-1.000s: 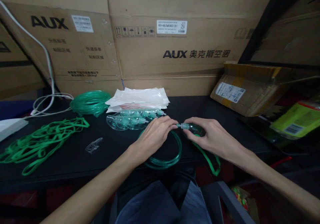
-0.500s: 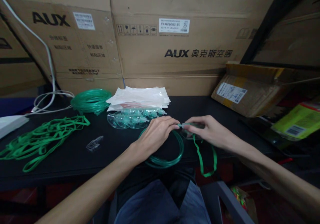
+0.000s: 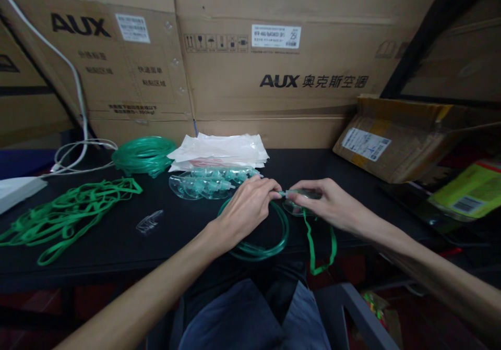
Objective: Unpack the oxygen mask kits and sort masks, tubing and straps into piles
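My left hand is closed on the end of a coiled green tube, whose loops lie on the table below it. Facing it, my right hand grips a clear oxygen mask by its connector end. The tube end and the pale connector meet between my fingertips; whether one is pushed into the other I cannot tell. From the mask a green elastic strap hangs past the table's front edge. Behind my left hand lies a row of similar clear masks with green connectors.
White paper pouches are stacked behind the masks. Farther left are a bigger green tube coil, tangled green straps and small clear strips. An open cardboard box and a yellow-green package stand right. Large cartons wall the back.
Both hands stay almost in place, still holding the tube end and mask connector together. The view has shifted very slightly.
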The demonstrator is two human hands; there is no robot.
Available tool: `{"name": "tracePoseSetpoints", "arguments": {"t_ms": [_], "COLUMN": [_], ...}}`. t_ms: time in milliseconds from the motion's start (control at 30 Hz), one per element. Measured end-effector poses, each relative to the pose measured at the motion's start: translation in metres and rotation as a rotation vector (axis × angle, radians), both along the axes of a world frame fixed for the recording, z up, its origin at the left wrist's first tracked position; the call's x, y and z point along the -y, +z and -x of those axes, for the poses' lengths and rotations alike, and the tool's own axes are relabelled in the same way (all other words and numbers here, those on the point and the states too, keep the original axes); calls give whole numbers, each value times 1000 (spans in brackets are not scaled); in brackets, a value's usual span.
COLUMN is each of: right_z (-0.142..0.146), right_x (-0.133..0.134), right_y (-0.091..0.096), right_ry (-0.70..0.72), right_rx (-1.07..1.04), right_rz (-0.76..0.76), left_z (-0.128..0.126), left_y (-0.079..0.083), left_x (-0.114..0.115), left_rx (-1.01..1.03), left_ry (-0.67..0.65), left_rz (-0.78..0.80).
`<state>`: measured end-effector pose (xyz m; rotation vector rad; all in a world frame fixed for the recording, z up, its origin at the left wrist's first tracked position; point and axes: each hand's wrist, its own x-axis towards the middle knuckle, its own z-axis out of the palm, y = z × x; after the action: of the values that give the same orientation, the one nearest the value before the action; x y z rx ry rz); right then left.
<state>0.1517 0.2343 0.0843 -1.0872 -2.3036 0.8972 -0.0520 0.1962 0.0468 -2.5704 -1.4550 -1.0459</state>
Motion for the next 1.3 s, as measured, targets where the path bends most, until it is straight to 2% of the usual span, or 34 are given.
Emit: {"name": "tracePoseSetpoints", "arguments": {"t_ms": [100,200,333,433,567,633,767,833,900,967,1100,1200,1300], "right_z": [-1,-3,-6,-5,-2,0,8,12,14,14,9,6,3], "right_x": [2,2,1,1,2,2,4,7,10,12,14,13,11], "right_y": [0,-3,-5,-5,-3,-2,-1,1,2,2,-5,-10,-10], "right_ry": [34,141,229,203,122,70,-9,-36,-40,-34,-23,42,100], "right_rx": [64,115,146,125,103,69,-75,-128,-146,-118,8,30,48], "right_rz": [-224,-437,-576,-537,-409,-280,95,180,150,56,-214,-393,-425], "left_z": [0,1,3,4,3,3,3,3,3,3,3,2,1], "left_y": [0,-1,-3,-3,-3,-3,-3,-2,-1,1,4,3,2], "left_x": [-1,-2,-2,-2,-4,-4,-4,-3,-2,-1,1,3,5], "left_rx": [-41,-81,-71,-22,18,26,61,77,82,69,3,-56,-82], "left_ry": [8,-2,-19,-53,-84,-83,-73,-66,-54,-35,9,19,4], "left_rz": [-11,-21,-6,-1,2,4,-6,-2,3,9,27,26,3]}}
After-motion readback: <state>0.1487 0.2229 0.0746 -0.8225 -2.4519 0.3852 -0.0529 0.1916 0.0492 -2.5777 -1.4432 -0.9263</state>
